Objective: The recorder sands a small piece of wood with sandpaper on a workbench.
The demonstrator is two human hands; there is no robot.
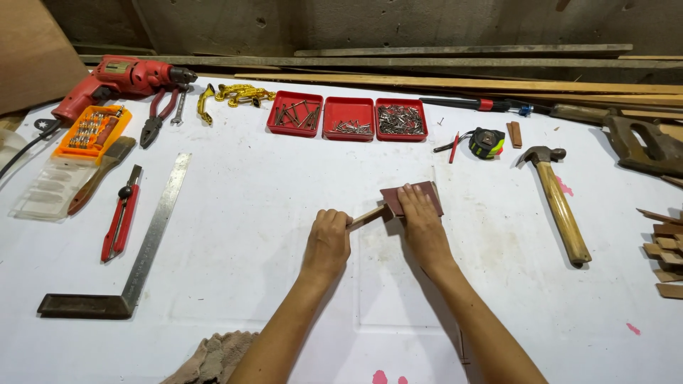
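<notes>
Head view of a workbench. At the centre of the white table (235, 213) we see a small wooden strip (368, 215) lying partly under a reddish-brown sheet of sandpaper (420, 193). The left hand (327, 242) is clenched around the near end of the strip, while the right hand (420, 220) presses flat on the sandpaper, fingers spread over the sheet rather than curled around it. We judge the sanding to be in progress: the strip lies under the abrasive, and faint dust seems to mark the table around it, but we cannot tell how smooth the wood is. A stack of similar wood pieces (665, 252) waits at the right edge, apparently not yet worked.

Farther out lie a hammer (558, 203), a tape measure (487, 142), three red trays (347, 117) of nails and screws, a steel square (139, 249), red-handled pliers (158, 117) and a red drill (117, 82).

The far end of the strip is hidden under the sandpaper and the right hand, so its length and its sanded face cannot be seen. The stack of wood pieces is cut off by the frame, as is a hand saw (644, 146), and the contents of the trays are too small to sort.
</notes>
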